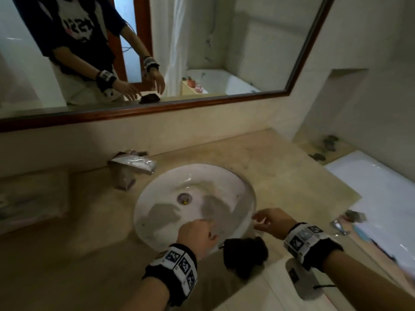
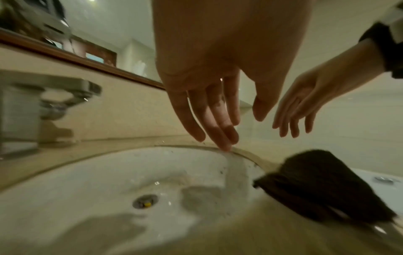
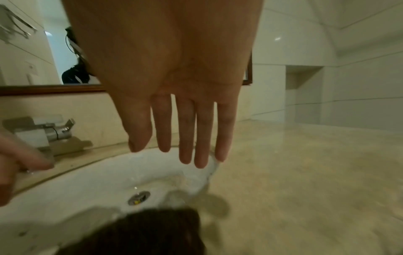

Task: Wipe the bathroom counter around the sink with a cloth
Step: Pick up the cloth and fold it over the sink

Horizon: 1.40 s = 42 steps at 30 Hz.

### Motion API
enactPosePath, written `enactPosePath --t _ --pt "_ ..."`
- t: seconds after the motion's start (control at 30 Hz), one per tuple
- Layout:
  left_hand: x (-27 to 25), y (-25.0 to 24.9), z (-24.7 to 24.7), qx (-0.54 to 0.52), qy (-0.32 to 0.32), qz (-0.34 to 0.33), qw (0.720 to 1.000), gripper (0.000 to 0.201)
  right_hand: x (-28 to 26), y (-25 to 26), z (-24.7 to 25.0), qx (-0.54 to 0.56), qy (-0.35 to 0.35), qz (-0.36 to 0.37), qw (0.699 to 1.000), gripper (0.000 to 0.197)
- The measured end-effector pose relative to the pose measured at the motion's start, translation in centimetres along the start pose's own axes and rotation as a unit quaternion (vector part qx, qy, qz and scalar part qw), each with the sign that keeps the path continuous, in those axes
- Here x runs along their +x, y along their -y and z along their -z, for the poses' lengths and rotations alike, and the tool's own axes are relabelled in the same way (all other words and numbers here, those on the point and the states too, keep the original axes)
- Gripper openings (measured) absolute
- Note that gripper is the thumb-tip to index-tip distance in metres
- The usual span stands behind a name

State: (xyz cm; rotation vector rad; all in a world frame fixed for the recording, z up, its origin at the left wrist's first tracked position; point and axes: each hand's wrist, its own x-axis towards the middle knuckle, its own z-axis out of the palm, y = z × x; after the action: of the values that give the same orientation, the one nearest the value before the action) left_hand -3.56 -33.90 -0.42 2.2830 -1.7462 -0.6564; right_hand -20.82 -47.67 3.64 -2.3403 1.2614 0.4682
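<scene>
Item, cloth point(image 1: 244, 254): dark, bunched, lying on the counter point(image 1: 292, 176) at the sink's point(image 1: 157, 194) five o'clock rim, one corner hanging over the counter's front edge. We judged it was parked there within reach of either hand, ready for pickup; no wiping seemed under way.

Item, left hand point(image 1: 197, 236): over the basin's six o'clock edge, fingers point(image 2: 218, 131) straight and slightly apart, holding nothing, just beside the cloth but not touching it.

Item, right hand point(image 1: 271, 221): at the sink's four o'clock, palm down, fingers point(image 3: 185, 134) extended and lightly spread, empty. Whether its tips touched the rim we could not tell.

Item, faucet point(image 1: 132, 167): at the sink's ten o'clock, against the back wall under the mirror point(image 1: 202, 52).

Item, drain point(image 1: 184, 198): mid-basin, something small and yellow in it
</scene>
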Motion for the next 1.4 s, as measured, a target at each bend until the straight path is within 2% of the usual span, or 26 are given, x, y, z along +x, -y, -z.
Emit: enactPosePath --t 0.17,0.33,0.5,0.6,0.7,0.8,0.87,0.93,1.03,1.13,1.17,1.3,1.4 --pt "2.1 -2.3 -5.9 -0.057 0.110 0.035 0.992 0.055 0.0 -3.5 -3.9 0.016 0.065 -0.036 0.997 0.054" --pt "3.0 -3.7 -8.0 -0.058 0.141 0.060 0.986 0.066 0.8 -3.8 -5.4 0.058 0.050 0.012 0.997 0.054" --pt "2.9 -4.0 -8.1 -0.143 0.090 0.069 0.983 0.048 1.1 -4.6 -5.0 0.085 0.089 0.025 0.992 0.065" --pt "2.8 -4.0 -7.7 -0.194 0.063 0.056 0.977 0.029 1.3 -5.0 -4.9 0.089 0.118 0.004 0.989 0.056" --pt "2.9 -3.6 -7.3 -0.250 0.029 0.032 0.967 0.038 1.4 -4.6 -4.4 0.057 0.128 0.024 0.990 0.039" --pt "2.5 -2.7 -6.5 -0.267 0.003 0.014 0.964 0.042 1.7 -3.5 -3.7 0.058 0.117 0.047 0.990 0.036" --pt "2.1 -2.0 -5.7 -0.286 -0.013 0.026 0.958 0.039 2.0 -2.3 -3.1 0.071 0.095 0.070 0.990 0.037" --pt "1.6 -1.0 -4.8 -0.292 -0.022 0.058 0.954 0.036 2.2 -0.9 -2.4 0.079 0.064 0.103 0.990 0.032" --pt "0.3 0.6 -2.8 -0.275 -0.041 0.091 0.956 0.030 2.3 2.2 -1.1 0.134 0.037 0.150 0.979 0.034" --pt "-1.5 2.2 -1.0 -0.279 -0.030 0.113 0.953 0.061 2.2 5.8 -0.5 0.183 0.026 0.210 0.960 0.051" --pt "-2.2 2.7 -0.4 -0.290 -0.034 0.114 0.950 0.064 2.2 7.2 -0.5 0.194 0.028 0.229 0.954 0.057" --pt "-5.2 5.3 1.5 -0.346 -0.097 0.144 0.922 0.058 2.0 12.8 -1.0 0.217 0.034 0.286 0.933 0.071" --pt "-7.8 7.5 2.4 -0.434 -0.119 0.167 0.877 0.035 1.8 16.7 -1.8 0.208 0.037 0.305 0.929 0.068"
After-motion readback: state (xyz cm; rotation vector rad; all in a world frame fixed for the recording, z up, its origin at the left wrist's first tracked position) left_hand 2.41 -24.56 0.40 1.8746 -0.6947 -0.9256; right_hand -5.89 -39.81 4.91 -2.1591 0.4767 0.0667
